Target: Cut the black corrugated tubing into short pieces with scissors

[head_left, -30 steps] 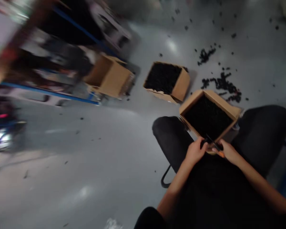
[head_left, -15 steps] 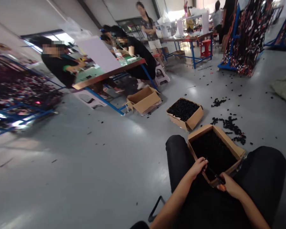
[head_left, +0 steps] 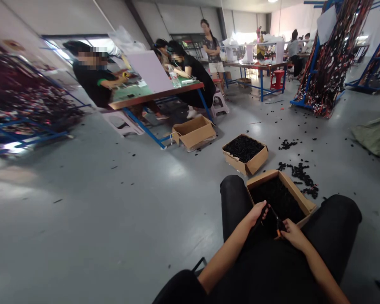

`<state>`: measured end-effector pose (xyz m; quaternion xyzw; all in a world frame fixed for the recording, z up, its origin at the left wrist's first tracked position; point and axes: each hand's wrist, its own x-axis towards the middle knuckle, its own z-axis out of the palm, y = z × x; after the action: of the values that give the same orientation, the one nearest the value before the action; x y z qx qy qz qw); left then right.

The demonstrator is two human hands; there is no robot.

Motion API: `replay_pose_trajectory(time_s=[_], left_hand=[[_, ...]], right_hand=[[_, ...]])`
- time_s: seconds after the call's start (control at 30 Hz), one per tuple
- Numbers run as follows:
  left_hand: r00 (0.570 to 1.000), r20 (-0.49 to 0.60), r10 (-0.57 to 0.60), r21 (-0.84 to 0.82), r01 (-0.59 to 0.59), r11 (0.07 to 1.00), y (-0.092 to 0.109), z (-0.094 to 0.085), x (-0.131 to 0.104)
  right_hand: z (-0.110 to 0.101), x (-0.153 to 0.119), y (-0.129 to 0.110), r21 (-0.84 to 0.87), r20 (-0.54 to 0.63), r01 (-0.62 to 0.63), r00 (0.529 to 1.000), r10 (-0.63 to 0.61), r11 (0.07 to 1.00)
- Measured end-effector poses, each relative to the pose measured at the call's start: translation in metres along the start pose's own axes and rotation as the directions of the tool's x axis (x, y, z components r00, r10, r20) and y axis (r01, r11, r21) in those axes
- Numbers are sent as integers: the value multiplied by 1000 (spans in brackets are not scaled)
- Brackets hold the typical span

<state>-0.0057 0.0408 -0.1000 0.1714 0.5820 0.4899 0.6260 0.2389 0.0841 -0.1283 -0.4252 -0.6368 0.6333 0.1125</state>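
An open cardboard box (head_left: 299, 185), filled with small black parts (head_left: 281, 198), stands between my knees. My left hand (head_left: 259, 211) is closed over the near left part of the box, its fingers pinching something small and dark that I cannot make out. Lower and to the right, my right hand (head_left: 291, 233) grips a slim dark tool (head_left: 280, 226) with orange on its handle. The far end of the tool points up toward my left fingertips. Its exact kind is too small and dark to tell.
A second cardboard box (head_left: 253, 165) of black parts stands ahead, near scattered black pieces (head_left: 304, 174) on the floor. Left of it are another open box (head_left: 198, 137) and a worktable (head_left: 158, 96) with seated people. Racks of wires (head_left: 323, 63) stand at right and left.
My view has shifted, so the background sits lower in the picture. My hands have come closer together, and the tool in my right hand now points more steeply upward.
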Motion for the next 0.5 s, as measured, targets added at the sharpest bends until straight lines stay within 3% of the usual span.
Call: replay_pose_trajectory(time_s=[0.5], left_hand=[[1000,21,19,72,-20,997,-5,2,9]], right_hand=[[-3,11,13,-109,-144,73,986,-88,991]])
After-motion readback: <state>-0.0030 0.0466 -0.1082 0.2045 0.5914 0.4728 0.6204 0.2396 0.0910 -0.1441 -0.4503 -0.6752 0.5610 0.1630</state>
